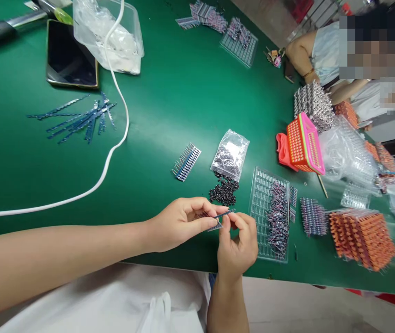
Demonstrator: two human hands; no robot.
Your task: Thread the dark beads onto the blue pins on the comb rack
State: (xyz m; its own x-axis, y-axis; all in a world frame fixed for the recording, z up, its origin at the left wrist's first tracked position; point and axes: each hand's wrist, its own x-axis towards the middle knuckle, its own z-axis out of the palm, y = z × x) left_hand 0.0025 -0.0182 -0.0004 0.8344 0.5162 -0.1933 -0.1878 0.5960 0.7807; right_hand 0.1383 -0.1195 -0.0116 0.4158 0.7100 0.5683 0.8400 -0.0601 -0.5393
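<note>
My left hand [186,224] pinches a small strip of metal pins [214,226] with a dark blue edge bar [224,213] between thumb and fingers. Close against it, my right hand [238,243] has thumb and index pressed together at the strip's right end; whatever lies between those fingertips is too small to make out. Just beyond the hands is a pile of small dark beads [224,192], spilling from a clear plastic bag [231,152]. A similar pin strip with a blue bar [186,162] lies on the green table, left of the bag.
Right of my hands sits a clear tray [261,217] partly covered with pin pieces [277,219]. Farther right are an orange stack [361,238] and a basket [304,143]. Blue strips [86,120], a phone [72,55], a plastic tub [136,64] and a white cable [128,115] lie left. Another person sits across.
</note>
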